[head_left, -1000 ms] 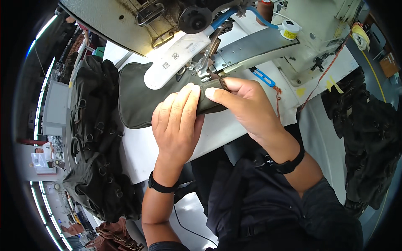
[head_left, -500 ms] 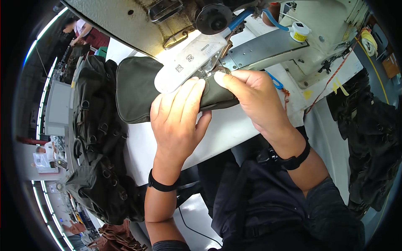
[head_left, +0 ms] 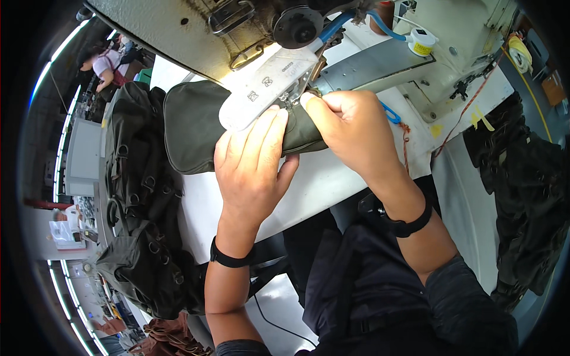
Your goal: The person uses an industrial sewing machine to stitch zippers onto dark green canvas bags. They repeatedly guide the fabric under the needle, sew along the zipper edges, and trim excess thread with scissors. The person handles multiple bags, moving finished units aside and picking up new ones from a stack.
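Left hand (head_left: 249, 163) spread flat, not gripping, a worker presses down a dark green pouch (head_left: 193, 127), seemingly to steady it; the right hand (head_left: 359, 133) pinches its right end beside the needle area, apparently to guide it, though the exact grip is hidden. The pouch lies on the white bench (head_left: 208, 234), back from the front edge, under the sewing machine (head_left: 169, 26). A blue tool (head_left: 390, 113) rests toward the front right corner; dark bags (head_left: 133, 166) pile along the left edge.

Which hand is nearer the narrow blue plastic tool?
Right: the right hand is just left of the tool; the left hand lies farther left, on the dark green fabric pouch.
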Demonstrator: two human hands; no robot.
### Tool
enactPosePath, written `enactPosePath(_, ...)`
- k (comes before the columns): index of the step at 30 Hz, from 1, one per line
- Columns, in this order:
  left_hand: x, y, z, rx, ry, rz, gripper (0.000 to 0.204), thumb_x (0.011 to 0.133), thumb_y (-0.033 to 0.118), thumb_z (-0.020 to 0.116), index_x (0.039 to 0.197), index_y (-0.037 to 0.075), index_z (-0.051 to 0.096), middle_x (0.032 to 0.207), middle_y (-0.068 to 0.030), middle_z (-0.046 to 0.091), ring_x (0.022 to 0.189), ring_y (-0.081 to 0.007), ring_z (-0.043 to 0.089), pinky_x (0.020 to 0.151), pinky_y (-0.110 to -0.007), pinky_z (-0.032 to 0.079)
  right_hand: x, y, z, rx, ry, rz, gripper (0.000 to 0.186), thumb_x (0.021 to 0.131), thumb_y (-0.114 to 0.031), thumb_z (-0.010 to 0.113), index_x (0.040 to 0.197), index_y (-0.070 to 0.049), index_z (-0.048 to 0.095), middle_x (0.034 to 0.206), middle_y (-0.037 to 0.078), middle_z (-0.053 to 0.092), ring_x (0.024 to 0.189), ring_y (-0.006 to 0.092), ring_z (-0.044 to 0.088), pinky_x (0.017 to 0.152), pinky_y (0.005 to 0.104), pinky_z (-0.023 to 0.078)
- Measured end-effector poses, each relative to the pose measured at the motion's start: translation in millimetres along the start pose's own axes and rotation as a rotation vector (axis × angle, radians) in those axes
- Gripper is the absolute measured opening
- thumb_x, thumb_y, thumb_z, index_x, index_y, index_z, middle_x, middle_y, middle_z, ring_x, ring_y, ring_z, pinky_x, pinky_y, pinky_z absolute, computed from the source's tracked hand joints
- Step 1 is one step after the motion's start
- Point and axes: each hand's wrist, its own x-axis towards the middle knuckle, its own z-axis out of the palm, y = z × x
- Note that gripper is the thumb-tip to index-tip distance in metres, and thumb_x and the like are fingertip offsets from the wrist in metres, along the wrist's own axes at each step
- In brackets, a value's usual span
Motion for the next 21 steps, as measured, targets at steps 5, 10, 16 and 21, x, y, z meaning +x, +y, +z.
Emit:
enactPosePath(5, -3, 6, 5, 0.099, 0.021, 0.056, 0.062, 0.07, 0.005, 0.083, 0.131, 0.011, 0.071, 0.131, -0.0046, 0.072, 0.116, -0.025, 0.066, 0.104, -0.041, 0.045, 4, -10, -8, -0.45, 0.1, -0.074, 0.05, 0.099, -0.031, 0.065, 0.061, 0.001, 0.061, 0.057, 0.021, 0.056, 0.052, 0.0384, 0.054, 0.052, 0.0456, 0.045)
enactPosePath(10, -4, 2, 7, 0.106, 0.054, 0.074, 0.047, 0.081, 0.006, 0.077, 0.127, 0.015, 0.074, 0.129, -0.002, 0.071, 0.115, -0.0223, 0.064, 0.102, -0.041, 0.044, 6, -7, -27, -0.392, 0.208, -0.24, 0.033, 0.101, -0.025, 0.066, 0.082, 0.002, 0.068, 0.054, 0.01, 0.056, 0.045, 0.0194, 0.053, 0.049, 0.0374, 0.041)
enactPosePath(16, -7, -4, 12, 0.052, 0.091, 0.072, 0.048, 0.077, 0.004, 0.079, 0.124, 0.016, 0.077, 0.127, -0.0015, 0.073, 0.113, -0.023, 0.066, 0.101, -0.04, 0.045, 10, -29, -28, 0.382, -0.286, 0.219, 0.023, 0.097, -0.02, 0.069, 0.093, 0.002, 0.07, 0.053, 0.0, 0.053, 0.048, 0.01, 0.053, 0.048, 0.0298, 0.042)
enactPosePath(21, -8, -5, 12, 0.027, 0.105, 0.068, 0.047, 0.077, 0.003, 0.079, 0.122, 0.015, 0.078, 0.125, -0.0016, 0.074, 0.111, -0.0228, 0.067, 0.099, -0.039, 0.047, 22, -24, -32, 0.755, -0.35, 0.266, 0.025, 0.101, -0.02, 0.066, 0.104, 0.003, 0.075, 0.054, -0.004, 0.047, 0.048, 0.007, 0.045, 0.048, 0.0237, 0.036)
